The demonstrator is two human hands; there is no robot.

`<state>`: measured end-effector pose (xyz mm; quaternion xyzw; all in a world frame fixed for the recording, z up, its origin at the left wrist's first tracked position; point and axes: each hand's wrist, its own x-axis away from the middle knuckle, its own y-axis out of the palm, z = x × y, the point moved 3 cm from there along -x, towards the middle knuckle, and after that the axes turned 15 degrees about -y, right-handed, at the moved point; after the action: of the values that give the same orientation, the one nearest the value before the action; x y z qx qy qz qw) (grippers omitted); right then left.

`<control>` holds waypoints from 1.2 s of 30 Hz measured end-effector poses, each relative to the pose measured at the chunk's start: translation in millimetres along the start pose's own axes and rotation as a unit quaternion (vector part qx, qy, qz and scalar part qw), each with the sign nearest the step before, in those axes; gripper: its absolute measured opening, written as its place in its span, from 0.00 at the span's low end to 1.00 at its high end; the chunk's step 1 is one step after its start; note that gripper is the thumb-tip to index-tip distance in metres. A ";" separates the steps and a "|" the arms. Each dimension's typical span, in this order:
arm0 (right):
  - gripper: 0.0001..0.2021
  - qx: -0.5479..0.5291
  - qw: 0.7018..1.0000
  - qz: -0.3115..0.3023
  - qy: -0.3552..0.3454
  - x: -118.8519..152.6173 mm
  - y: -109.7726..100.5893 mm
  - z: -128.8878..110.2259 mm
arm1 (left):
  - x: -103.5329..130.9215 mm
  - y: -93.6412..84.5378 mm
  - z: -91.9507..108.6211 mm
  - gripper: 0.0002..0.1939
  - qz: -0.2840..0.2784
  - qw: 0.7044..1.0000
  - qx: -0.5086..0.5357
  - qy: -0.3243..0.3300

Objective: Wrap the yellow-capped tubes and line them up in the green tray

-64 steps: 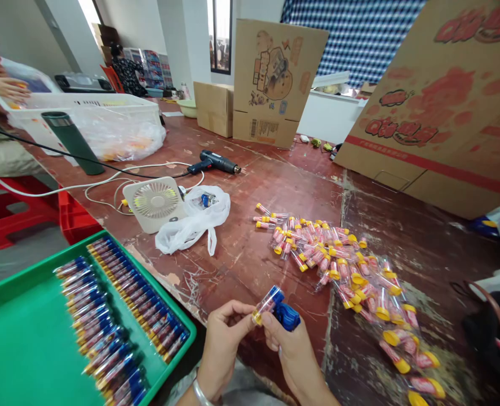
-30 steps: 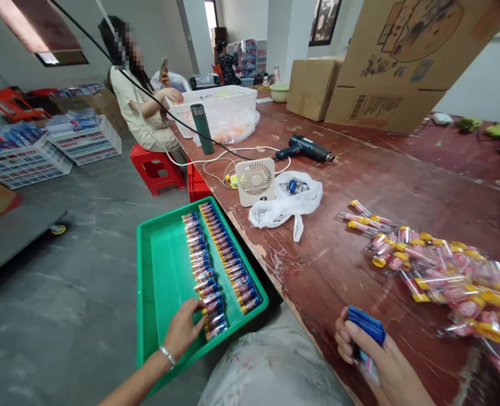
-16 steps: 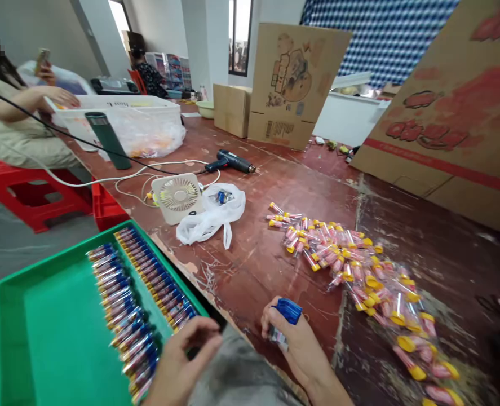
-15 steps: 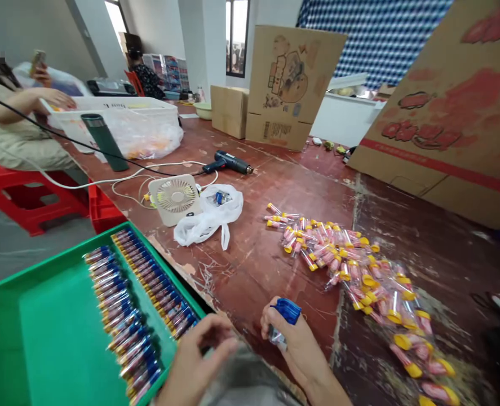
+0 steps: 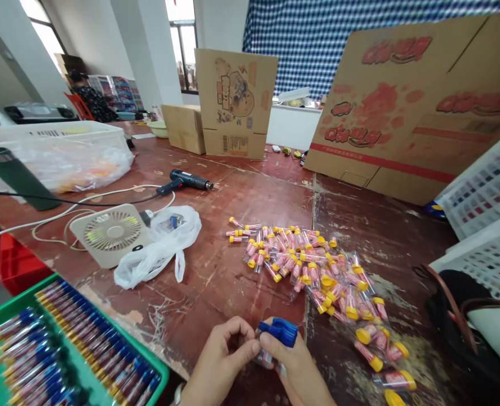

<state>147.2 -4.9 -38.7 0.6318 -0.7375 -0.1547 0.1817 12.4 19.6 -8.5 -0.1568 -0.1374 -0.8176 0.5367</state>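
My right hand [image 5: 298,363] is closed round a blue ribbed plastic piece [image 5: 282,331], with a clear plastic part [image 5: 264,358] below it. My left hand [image 5: 222,355] meets it from the left, thumb and forefinger pinched together at the clear part. What lies between those fingertips is too small to make out. Ahead and to the right is a loose pile of clear tubes with yellow caps and pink contents [image 5: 313,270]. At lower left, a green tray [image 5: 159,369] holds two rows of finished-looking tubes [image 5: 93,344] with blue and yellow ends.
A small fan [image 5: 112,234], a white plastic bag [image 5: 148,262] and a heat gun [image 5: 186,181] with cables lie left of centre on the red-brown table [image 5: 216,248]. Cardboard boxes [image 5: 237,107] stand behind. White crates [image 5: 482,265] and a dark bag [image 5: 452,316] are at right.
My left hand has moved right, away from the green tray, up to my right hand, and its fingers have closed. The camera has turned to the right.
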 end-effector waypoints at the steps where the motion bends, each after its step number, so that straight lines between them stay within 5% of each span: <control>1: 0.18 0.004 1.000 0.007 -0.005 -2.5 -5.0 -4.3 | -6.2 0.8 6.6 0.14 -0.005 1.000 -0.023 0.013; 5: 0.21 0.018 0.993 0.116 -0.032 -10.4 -26.2 -23.1 | -41.2 0.6 40.3 0.12 0.016 0.974 -0.210 0.087; 10: 0.24 -0.015 0.977 0.210 -0.026 -14.7 -38.9 -29.6 | -101.0 2.2 68.3 0.10 0.246 0.822 -0.499 0.120; 16: 0.23 -0.052 0.977 0.208 -0.006 -16.3 -41.0 -22.9 | -144.3 22.6 65.9 0.09 0.263 0.775 -0.566 0.097; 23: 0.21 -0.076 0.978 0.195 -0.025 -16.9 -40.6 -24.8 | -119.5 19.8 46.7 0.10 0.229 0.760 -0.605 0.068; 28: 0.21 -0.105 0.972 0.208 -0.034 -16.2 -41.4 -19.3 | -73.4 2.1 42.4 0.06 0.212 0.780 -0.584 0.068; 31: 0.21 -0.128 0.964 0.229 -0.033 -15.8 -38.5 -17.5 | -43.3 -20.7 40.6 0.02 0.207 0.881 -0.419 0.074; 33: 0.22 -0.140 0.960 0.242 -0.032 -16.3 -35.1 -16.2 | -27.6 -33.4 29.8 0.06 0.151 0.956 -0.242 0.062; 36: 0.22 -0.152 0.955 0.253 -0.023 -17.0 -28.4 -12.6 | -12.4 -39.2 0.7 0.11 0.050 0.998 -0.027 0.008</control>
<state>180.2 7.6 -41.8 0.3859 -0.8449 -0.2287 0.2914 -19.0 45.3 -15.1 -0.1719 -0.1026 -0.7943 0.5736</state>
